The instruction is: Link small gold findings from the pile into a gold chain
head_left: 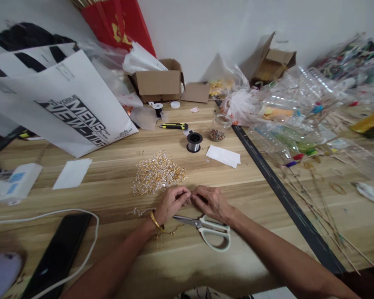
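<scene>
My left hand (173, 202) and my right hand (212, 202) meet fingertip to fingertip over the wooden table. Both are closed in a pinch around something small, perhaps a beaded strand, too tiny to make out. Just beyond my left hand lies a heap of small gold and clear beads (157, 173). Scissors (210, 229) with pale handles rest under my wrists, blades pointing left. A short strand of clear beads (140, 212) trails left of my left hand. On my left wrist are a gold bangle (156, 221) and a thin chain (172, 233).
Beyond the beads sit a wire spool (194, 142), a yellow-black utility knife (173, 126), a glass jar (218, 129) of beads and folded paper (223, 156). A white shopping bag (68, 99) stands left, above a phone (60, 253) and cable. Plastic bottles (277, 141) crowd the right.
</scene>
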Available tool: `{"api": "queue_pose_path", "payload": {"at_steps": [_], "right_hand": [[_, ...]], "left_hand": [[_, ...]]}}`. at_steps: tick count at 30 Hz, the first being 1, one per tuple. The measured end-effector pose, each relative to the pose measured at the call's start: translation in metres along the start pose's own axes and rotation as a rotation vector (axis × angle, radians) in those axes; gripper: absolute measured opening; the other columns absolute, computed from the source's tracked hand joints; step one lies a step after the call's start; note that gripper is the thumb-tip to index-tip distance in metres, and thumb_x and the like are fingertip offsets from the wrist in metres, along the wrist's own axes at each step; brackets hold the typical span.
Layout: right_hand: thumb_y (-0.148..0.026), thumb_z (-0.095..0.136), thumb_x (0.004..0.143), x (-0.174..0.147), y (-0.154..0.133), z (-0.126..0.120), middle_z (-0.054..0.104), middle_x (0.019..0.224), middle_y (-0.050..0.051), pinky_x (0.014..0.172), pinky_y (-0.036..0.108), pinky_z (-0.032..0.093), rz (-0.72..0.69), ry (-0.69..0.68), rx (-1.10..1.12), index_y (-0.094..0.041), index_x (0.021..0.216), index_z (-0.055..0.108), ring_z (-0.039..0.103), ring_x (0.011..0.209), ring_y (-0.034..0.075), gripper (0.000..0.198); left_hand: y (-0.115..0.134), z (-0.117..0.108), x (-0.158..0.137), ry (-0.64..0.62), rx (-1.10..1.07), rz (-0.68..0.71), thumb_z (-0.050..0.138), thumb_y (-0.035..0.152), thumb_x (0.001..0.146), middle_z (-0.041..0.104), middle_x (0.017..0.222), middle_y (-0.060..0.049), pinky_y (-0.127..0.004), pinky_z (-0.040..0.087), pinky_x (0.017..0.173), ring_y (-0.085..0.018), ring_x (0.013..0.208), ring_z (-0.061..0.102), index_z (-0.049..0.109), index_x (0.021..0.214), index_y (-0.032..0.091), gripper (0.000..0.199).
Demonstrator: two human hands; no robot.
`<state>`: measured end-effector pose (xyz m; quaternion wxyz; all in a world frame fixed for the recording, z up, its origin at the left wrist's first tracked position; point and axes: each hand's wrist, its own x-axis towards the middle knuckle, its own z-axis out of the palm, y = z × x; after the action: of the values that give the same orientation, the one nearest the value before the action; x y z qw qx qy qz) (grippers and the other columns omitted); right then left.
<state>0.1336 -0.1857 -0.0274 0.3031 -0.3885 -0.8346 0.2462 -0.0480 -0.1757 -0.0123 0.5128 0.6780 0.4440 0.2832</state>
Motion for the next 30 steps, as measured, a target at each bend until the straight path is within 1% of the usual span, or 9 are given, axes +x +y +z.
{"api": "queue_pose_path", "payload": {"at_steps": [4, 8, 10, 14, 16, 19, 22, 25, 30], "right_hand": [[-0.017, 0.046, 0.088, 0.0, -0.001, 0.0, 0.062, 0.073, 0.004, 0.06, 0.022, 0.042, 0.008, -0.012, 0.017, -0.016, 0.081, 0.058, 0.056, 0.064, 0.013, 0.013], [-0.02, 0.044, 0.09, 0.001, -0.002, -0.001, 0.063, 0.073, 0.005, 0.06, 0.022, 0.043, 0.024, 0.006, 0.069, -0.016, 0.082, 0.059, 0.056, 0.064, 0.013, 0.016], [-0.022, 0.044, 0.09, 0.001, -0.001, -0.002, 0.062, 0.072, 0.004, 0.059, 0.022, 0.043, 0.051, 0.038, 0.097, -0.016, 0.084, 0.059, 0.055, 0.062, 0.012, 0.017], [-0.025, 0.046, 0.089, 0.0, 0.001, 0.0, 0.059, 0.063, 0.001, 0.05, 0.021, 0.04, 0.134, 0.148, 0.154, -0.016, 0.093, 0.057, 0.05, 0.05, 0.01, 0.015], [-0.027, 0.047, 0.089, -0.001, 0.002, 0.002, 0.059, 0.064, 0.001, 0.046, 0.02, 0.038, 0.17, 0.19, 0.196, -0.016, 0.097, 0.055, 0.048, 0.047, 0.01, 0.016], [-0.028, 0.047, 0.089, 0.0, 0.001, 0.004, 0.056, 0.063, 0.0, 0.041, 0.02, 0.035, 0.214, 0.228, 0.251, -0.017, 0.097, 0.054, 0.045, 0.044, 0.009, 0.015], [-0.029, 0.05, 0.087, 0.001, -0.002, 0.005, 0.05, 0.055, -0.004, 0.041, 0.019, 0.033, 0.232, 0.226, 0.278, -0.017, 0.092, 0.054, 0.042, 0.043, 0.008, 0.014], [-0.032, 0.056, 0.084, 0.002, -0.004, 0.006, 0.047, 0.053, -0.005, 0.042, 0.019, 0.032, 0.249, 0.201, 0.29, -0.017, 0.089, 0.053, 0.041, 0.044, 0.008, 0.016], [-0.029, 0.06, 0.08, 0.004, -0.002, 0.009, 0.051, 0.059, -0.005, 0.046, 0.018, 0.035, 0.236, 0.122, 0.342, -0.017, 0.083, 0.053, 0.044, 0.05, 0.008, 0.015]], "left_hand": [[-0.001, 0.0, 0.0, -0.007, -0.027, -0.014, 0.049, 0.034, 0.084, 0.059, 0.059, 0.0, -0.018, 0.043, 0.052, -0.009, 0.053, 0.054, 0.058, 0.071, 0.013, 0.027], [-0.002, 0.001, -0.001, -0.001, -0.066, -0.046, 0.048, 0.037, 0.085, 0.06, 0.058, -0.001, -0.019, 0.044, 0.051, -0.009, 0.052, 0.054, 0.057, 0.072, 0.013, 0.028], [-0.002, 0.002, -0.001, 0.006, -0.078, -0.058, 0.048, 0.038, 0.085, 0.06, 0.058, -0.001, -0.019, 0.044, 0.05, -0.01, 0.051, 0.055, 0.056, 0.073, 0.013, 0.028], [-0.002, 0.003, -0.002, 0.013, -0.114, -0.067, 0.049, 0.039, 0.084, 0.061, 0.058, -0.001, -0.02, 0.046, 0.05, -0.011, 0.051, 0.056, 0.055, 0.071, 0.014, 0.029], [-0.001, 0.003, -0.002, 0.016, -0.141, -0.081, 0.05, 0.04, 0.083, 0.062, 0.058, -0.001, -0.02, 0.046, 0.049, -0.011, 0.05, 0.057, 0.054, 0.071, 0.014, 0.029], [-0.001, 0.004, -0.002, 0.022, -0.174, -0.098, 0.051, 0.042, 0.082, 0.062, 0.056, -0.001, -0.02, 0.046, 0.046, -0.011, 0.047, 0.057, 0.054, 0.073, 0.014, 0.029], [-0.002, 0.004, -0.002, 0.032, -0.172, -0.096, 0.051, 0.042, 0.082, 0.062, 0.056, -0.001, -0.02, 0.047, 0.045, -0.011, 0.045, 0.058, 0.055, 0.075, 0.014, 0.029], [-0.002, 0.004, -0.002, 0.037, -0.157, -0.09, 0.049, 0.041, 0.083, 0.062, 0.056, 0.0, -0.019, 0.046, 0.044, -0.01, 0.045, 0.058, 0.055, 0.078, 0.013, 0.029], [-0.002, 0.004, -0.001, 0.037, -0.157, -0.07, 0.049, 0.039, 0.083, 0.06, 0.057, 0.0, -0.017, 0.044, 0.042, -0.009, 0.044, 0.057, 0.054, 0.075, 0.014, 0.027]]}}
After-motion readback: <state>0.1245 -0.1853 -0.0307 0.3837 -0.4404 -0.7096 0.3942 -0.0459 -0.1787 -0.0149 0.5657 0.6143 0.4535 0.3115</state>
